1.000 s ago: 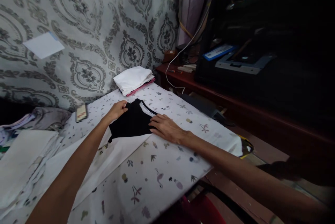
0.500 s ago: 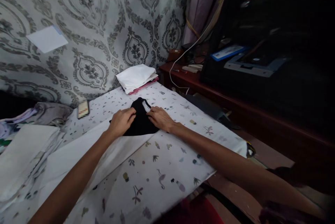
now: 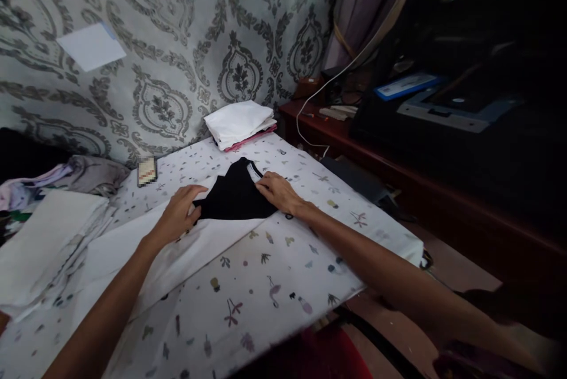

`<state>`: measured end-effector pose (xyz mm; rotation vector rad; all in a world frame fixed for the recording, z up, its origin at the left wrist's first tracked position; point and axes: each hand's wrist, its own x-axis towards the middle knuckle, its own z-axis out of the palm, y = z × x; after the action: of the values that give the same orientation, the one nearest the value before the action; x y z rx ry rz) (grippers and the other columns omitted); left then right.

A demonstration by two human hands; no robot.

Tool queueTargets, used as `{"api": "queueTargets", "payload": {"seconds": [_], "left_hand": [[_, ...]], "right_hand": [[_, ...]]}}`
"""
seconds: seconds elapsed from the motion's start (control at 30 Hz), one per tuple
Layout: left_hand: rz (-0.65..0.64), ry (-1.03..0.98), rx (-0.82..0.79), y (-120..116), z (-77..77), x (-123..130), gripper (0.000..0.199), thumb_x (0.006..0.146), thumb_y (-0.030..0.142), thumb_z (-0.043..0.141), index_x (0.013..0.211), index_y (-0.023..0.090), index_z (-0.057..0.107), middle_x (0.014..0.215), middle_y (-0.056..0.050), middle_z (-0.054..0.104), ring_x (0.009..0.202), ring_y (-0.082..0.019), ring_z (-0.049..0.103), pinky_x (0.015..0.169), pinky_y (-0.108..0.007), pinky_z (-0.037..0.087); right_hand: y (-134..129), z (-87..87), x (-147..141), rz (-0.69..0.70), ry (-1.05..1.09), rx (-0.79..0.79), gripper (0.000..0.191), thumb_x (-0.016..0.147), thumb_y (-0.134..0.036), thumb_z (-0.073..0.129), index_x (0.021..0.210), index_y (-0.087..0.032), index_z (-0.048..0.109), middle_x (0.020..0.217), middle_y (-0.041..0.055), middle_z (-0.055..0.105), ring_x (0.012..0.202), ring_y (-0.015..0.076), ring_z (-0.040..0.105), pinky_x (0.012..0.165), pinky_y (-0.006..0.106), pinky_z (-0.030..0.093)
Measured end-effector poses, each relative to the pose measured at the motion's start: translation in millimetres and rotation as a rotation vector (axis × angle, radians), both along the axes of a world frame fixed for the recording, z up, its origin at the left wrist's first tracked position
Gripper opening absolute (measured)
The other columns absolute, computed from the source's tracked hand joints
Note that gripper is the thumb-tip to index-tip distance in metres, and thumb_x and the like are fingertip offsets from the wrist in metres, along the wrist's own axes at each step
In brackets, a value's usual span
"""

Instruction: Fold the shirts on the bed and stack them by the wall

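Note:
A black-and-white shirt [image 3: 234, 199] lies spread in front of me, its black neck part pointing away and its white body stretching to the lower left. At the right side of its neckline, my right hand [image 3: 279, 191] pinches the black fabric. My left hand [image 3: 179, 211] rests at the left edge of the black part, thumb and fingers apart over the cloth. A pale label strip shows inside the neckline. Beneath everything is a white sheet [image 3: 248, 308] printed with small plants and birds.
Folded white clothes [image 3: 241, 122] are stacked by the wall. A phone-like object [image 3: 147, 171], partly pixelated, lies at the left, near a folded cream cloth [image 3: 53, 237] and heaped garments [image 3: 95, 175]. A dark red cabinet [image 3: 319, 125] with a white cable stands at the right.
My left hand has moved left and toward me, from the neckline to the edge of the black part, and its fingers have spread. My right hand stays at the neckline. The view has shifted slightly.

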<state>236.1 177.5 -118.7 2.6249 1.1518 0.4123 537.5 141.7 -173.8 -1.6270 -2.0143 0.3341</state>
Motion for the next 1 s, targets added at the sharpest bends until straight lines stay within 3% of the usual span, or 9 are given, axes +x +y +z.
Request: {"api": "queueTargets", "payload": {"seconds": [0.1,0.17,0.3,0.37,0.47,0.63,0.8,1.0], "left_hand": [[0.083,-0.024,-0.111,11.0,-11.1,-16.3,0.048,0.085,0.025,0.048,0.133,0.025,0.049,0.132,-0.008,0.059,0.104,-0.024,0.060,0.081,-0.036,0.050],[0.140,-0.070,-0.153,13.8,-18.6,-17.6,0.044,0.084,0.027,0.050,0.128,0.025,0.052,0.120,-0.006,0.065,0.097,-0.022,0.062,0.075,-0.033,0.049],[0.200,-0.098,-0.044,5.1,-20.7,-6.5,0.024,0.083,0.024,0.050,0.105,0.025,0.060,0.090,-0.001,0.067,0.079,-0.019,0.061,0.072,-0.033,0.047],[0.167,-0.090,0.056,-4.1,-17.3,-1.0,0.020,0.081,0.019,0.048,0.096,0.024,0.060,0.087,-0.001,0.064,0.080,-0.019,0.060,0.073,-0.033,0.048],[0.063,-0.014,0.184,-16.6,-15.7,1.9,0.027,0.077,0.008,0.044,0.094,0.023,0.060,0.093,-0.004,0.063,0.091,-0.021,0.060,0.076,-0.033,0.049],[-0.044,0.163,0.275,-23.6,-27.4,-2.9,0.034,0.079,0.001,0.040,0.095,0.021,0.063,0.097,-0.008,0.063,0.092,-0.024,0.060,0.078,-0.036,0.052],[-0.082,0.109,0.264,-24.0,-32.5,-8.5,0.034,0.087,0.006,0.039,0.102,0.021,0.065,0.103,-0.008,0.065,0.097,-0.023,0.061,0.083,-0.036,0.052],[-0.179,0.108,0.137,-25.1,-24.3,-9.7,0.031,0.094,0.023,0.039,0.108,0.020,0.067,0.102,-0.010,0.066,0.097,-0.026,0.060,0.084,-0.041,0.052]], "right_hand": [[4.3,8.9,-8.1,-0.113,0.010,-0.049,0.040,0.101,-0.033,0.043,0.076,-0.017,0.070,0.091,0.0093,0.063,0.088,0.0206,0.059,0.079,0.032,0.043],[9.3,13.7,-14.6,-0.154,0.006,-0.103,0.040,0.097,-0.042,0.050,0.072,-0.019,0.071,0.089,0.0093,0.064,0.088,0.0222,0.059,0.076,0.032,0.043],[20.6,16.9,-23.0,-0.203,0.092,-0.204,0.016,0.081,-0.029,0.069,0.067,-0.021,0.071,0.080,0.0046,0.068,0.086,0.0215,0.061,0.073,0.030,0.043],[24.8,16.5,-23.5,-0.214,0.141,-0.201,0.010,0.076,-0.021,0.068,0.066,-0.021,0.069,0.081,0.0021,0.069,0.085,0.0190,0.062,0.073,0.027,0.043],[28.0,15.6,-21.5,-0.252,0.217,-0.196,0.008,0.077,-0.019,0.063,0.070,-0.020,0.067,0.081,0.0003,0.069,0.080,0.0156,0.061,0.068,0.024,0.043],[27.7,13.7,-18.0,-0.279,0.261,-0.215,0.007,0.076,-0.020,0.059,0.071,-0.020,0.063,0.073,-0.0016,0.066,0.071,0.0134,0.058,0.059,0.022,0.039],[28.2,15.8,-16.2,-0.267,0.249,-0.213,0.005,0.075,-0.019,0.060,0.073,-0.020,0.064,0.076,-0.0010,0.067,0.072,0.0137,0.059,0.062,0.023,0.040],[26.9,18.0,-14.0,-0.242,0.189,-0.212,0.008,0.076,-0.016,0.061,0.081,-0.020,0.067,0.083,0.0005,0.070,0.077,0.0151,0.061,0.065,0.024,0.040]]}}
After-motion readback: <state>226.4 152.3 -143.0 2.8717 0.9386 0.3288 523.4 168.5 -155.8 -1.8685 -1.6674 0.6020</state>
